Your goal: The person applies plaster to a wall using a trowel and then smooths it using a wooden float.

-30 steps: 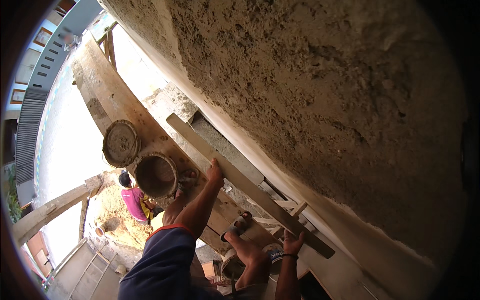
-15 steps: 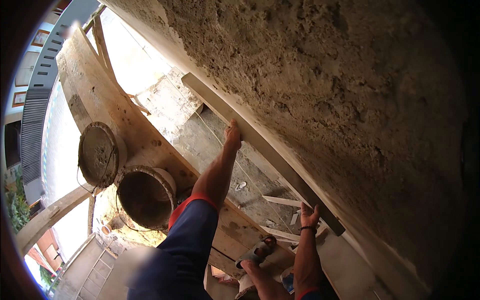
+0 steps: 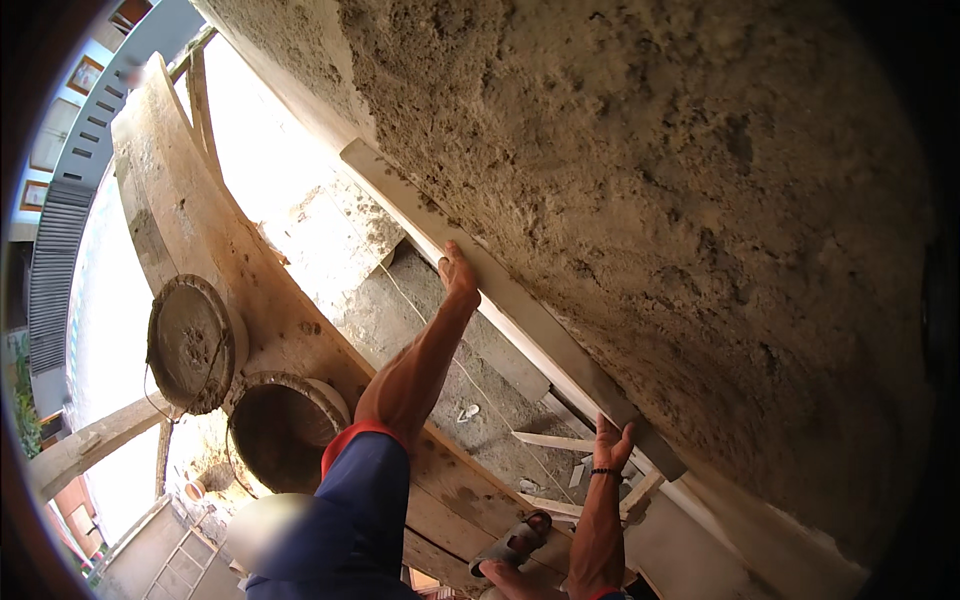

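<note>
A long pale straightedge (image 3: 530,320) lies flat against the rough grey-brown plastered wall (image 3: 680,200), running from upper left to lower right. My left hand (image 3: 458,275) grips its edge near the middle, arm stretched out, with a blue and red sleeve at the shoulder. My right hand (image 3: 610,445) holds the straightedge close to its lower end and has a dark band on the wrist.
A wide wooden scaffold plank (image 3: 190,220) runs beside the wall. On it sit a round mortar-caked pan (image 3: 190,345) and a dark bucket (image 3: 285,425). My sandalled foot (image 3: 515,545) rests on the boards. A ladder (image 3: 165,565) and ground lie far below.
Both hands have pushed the straightedge up along the wall. My left arm is stretched further out, and the pan and bucket now sit lower left in view.
</note>
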The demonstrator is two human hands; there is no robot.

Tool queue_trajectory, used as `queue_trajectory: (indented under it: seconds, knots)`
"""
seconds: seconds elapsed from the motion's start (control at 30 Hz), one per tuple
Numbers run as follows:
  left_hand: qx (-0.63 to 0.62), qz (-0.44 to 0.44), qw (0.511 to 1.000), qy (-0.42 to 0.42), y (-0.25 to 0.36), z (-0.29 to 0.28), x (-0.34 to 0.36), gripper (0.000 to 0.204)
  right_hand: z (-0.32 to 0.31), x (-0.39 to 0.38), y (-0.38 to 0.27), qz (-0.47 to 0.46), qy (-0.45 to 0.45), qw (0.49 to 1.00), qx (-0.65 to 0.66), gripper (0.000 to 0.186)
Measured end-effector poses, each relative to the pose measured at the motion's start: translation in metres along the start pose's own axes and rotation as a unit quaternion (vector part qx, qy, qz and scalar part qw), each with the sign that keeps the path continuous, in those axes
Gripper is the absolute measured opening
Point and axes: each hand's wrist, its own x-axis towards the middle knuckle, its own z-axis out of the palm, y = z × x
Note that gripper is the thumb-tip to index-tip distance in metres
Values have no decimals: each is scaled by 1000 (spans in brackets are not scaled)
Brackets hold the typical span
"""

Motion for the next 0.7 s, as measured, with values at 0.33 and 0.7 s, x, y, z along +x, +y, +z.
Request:
queue_trajectory:
  seconds: [0.33, 0.7]
  knots:
    - [99, 112, 988, 31, 80, 14, -76, 76, 50, -65, -3, -39, -133, 988, -67, 51]
    - [40, 110, 993, 22, 117, 26, -210, 73, 107, -151, -78, -60, -62, 994, -59, 45]
